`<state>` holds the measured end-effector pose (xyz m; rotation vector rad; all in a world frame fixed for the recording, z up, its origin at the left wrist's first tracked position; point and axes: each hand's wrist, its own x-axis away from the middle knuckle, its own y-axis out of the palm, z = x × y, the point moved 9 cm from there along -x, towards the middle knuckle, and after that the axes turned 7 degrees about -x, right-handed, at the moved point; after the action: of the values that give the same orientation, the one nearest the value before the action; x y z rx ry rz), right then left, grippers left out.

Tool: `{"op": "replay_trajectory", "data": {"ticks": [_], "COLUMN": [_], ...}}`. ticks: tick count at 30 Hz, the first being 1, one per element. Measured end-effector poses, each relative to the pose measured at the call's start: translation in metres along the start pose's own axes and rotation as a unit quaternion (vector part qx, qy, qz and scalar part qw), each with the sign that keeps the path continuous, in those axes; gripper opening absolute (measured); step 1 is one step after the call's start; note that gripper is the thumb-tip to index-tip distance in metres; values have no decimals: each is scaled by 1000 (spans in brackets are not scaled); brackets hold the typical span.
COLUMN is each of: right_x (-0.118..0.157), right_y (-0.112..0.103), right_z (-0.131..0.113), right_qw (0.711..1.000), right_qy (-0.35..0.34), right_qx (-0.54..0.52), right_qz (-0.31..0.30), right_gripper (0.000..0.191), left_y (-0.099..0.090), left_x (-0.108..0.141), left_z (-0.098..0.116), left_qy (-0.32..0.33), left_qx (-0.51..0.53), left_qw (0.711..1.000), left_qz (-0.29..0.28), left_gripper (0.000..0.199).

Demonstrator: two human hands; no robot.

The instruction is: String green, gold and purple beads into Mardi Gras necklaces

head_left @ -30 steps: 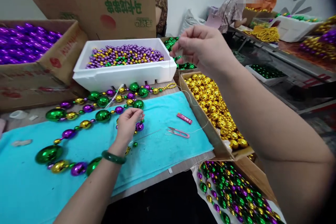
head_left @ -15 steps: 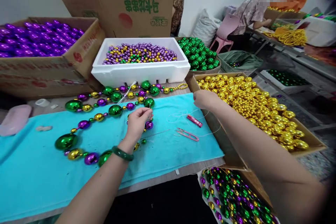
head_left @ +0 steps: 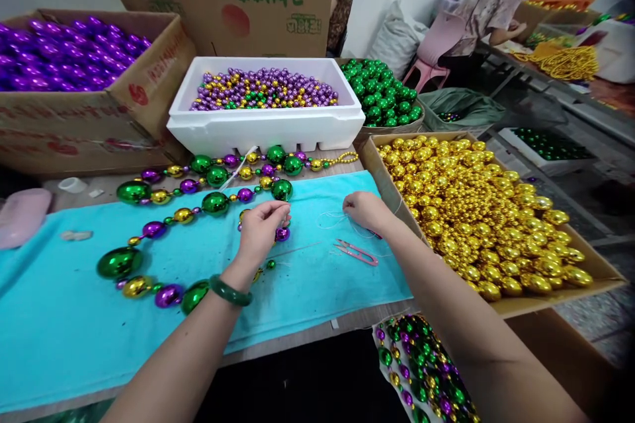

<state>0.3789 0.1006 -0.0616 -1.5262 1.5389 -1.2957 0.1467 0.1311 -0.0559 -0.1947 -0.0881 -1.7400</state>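
Observation:
My left hand (head_left: 260,228), with a green bangle at its wrist, is closed in a pinch on the string of a bead necklace (head_left: 183,215), just below a large green bead. The shiny green, gold and purple beads curve leftward over a turquoise towel (head_left: 64,317). To the right, my right hand (head_left: 364,211) is closed with its fingertips on a thin pale thread (head_left: 330,217), which loops over the towel. Pink thread snips (head_left: 358,252) lie just below that hand. A small green bead (head_left: 270,264) rests near my left wrist.
Behind the towel stand a carton of purple beads (head_left: 173,46), a white foam box (head_left: 268,125) of small mixed beads and a container of green beads (head_left: 381,96). A carton of gold beads (head_left: 560,297) is at right. Finished-looking strands (head_left: 421,370) hang below. A person (head_left: 481,13) sits far right.
My right hand has moved left and down from the gold bead carton's edge to the thread loops, now mostly covering the small red packet. My left hand keeps its pinch. The view has shifted slightly.

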Motion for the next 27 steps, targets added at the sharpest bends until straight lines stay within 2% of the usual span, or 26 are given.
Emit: {"op": "replay_trajectory", "data": {"ticks": [3, 7, 9, 12, 17, 23, 27], "right_x": [5, 14, 17, 20, 21, 18, 13], "right_y": [-1, -26, -34, -33, -18, 1, 5], "right_z": [9, 40, 55, 67, 63, 60, 54], "right_qw": [1000, 993, 989, 988, 988, 984, 974], "right_qy": [18, 84, 112, 131, 131, 129, 119], "right_qx": [-8, -13, -14, -21, -53, -125, -192], "right_qz": [23, 85, 93, 84, 56, 15, 12], "right_gripper": [20, 28, 25, 22, 22, 15, 12], "left_y": [0, -3, -3, 0, 6, 3, 2], "left_x": [1, 1, 1, 2, 4, 4, 4], "left_z": [2, 3, 4, 4, 4, 6, 6], "left_qy": [1, 2, 4, 0, -4, -1, -1], "left_qx": [-4, -7, -4, -6, -17, -22, -22], "left_qw": [1000, 1000, 1000, 1000, 1000, 1000, 1000], "left_qz": [0, 3, 6, 7, -2, 7, 10], "left_gripper": [26, 24, 24, 24, 25, 24, 24]}}
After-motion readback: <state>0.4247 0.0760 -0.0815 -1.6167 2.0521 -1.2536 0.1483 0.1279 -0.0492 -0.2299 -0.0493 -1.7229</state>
